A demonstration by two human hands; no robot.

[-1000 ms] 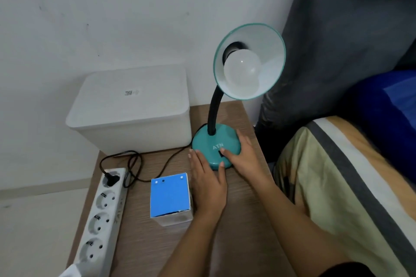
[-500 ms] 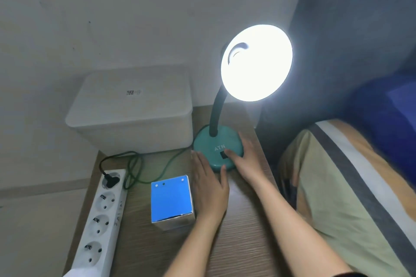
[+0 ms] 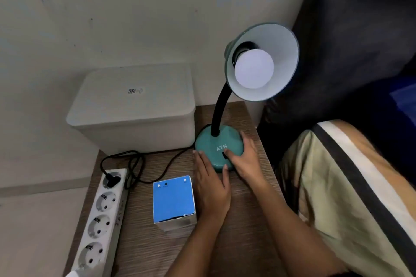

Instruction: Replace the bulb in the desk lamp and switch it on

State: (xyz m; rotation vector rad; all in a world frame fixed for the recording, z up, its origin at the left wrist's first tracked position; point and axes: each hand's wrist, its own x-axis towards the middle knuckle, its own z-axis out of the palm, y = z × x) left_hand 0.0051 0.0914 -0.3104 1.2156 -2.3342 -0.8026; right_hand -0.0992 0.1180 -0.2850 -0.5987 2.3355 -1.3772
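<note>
Teal lamp base (image 3: 219,147) sits near the right edge of the wooden table (image 3: 243,243), mid-frame, with the black gooseneck curving up to the shade (image 3: 279,51) in the upper right. You've got a white bulb (image 3: 254,68) screwed into the socket, and it isn't glowing in this shot.

Your right hand (image 3: 245,162) is draped over the right side of the base, fingers spread loosely, one fingertip on the dark switch just below the "ATN" lettering. Not a real grip, more of a resting press. Your left hand (image 3: 211,189) lies flat and open on the table, palm down, holding nothing, fingertips touching the base's front-left rim.

Room-wise it's tight. A blue-topped box (image 3: 173,201) stands just beside your left hand, pretty much touching its left side. A white lidded bin (image 3: 135,105) fills the back left of the table, close to the base. A white power strip (image 3: 101,216) runs along the table's left edge, with the lamp's black plug (image 3: 111,179) in its top socket and the cord (image 3: 144,164) looping loosely between bin and box. Bare wood shows mostly in the lower middle of the frame, around your forearms. Past the table's right edge, there's a striped bed cover (image 3: 349,198).
</note>
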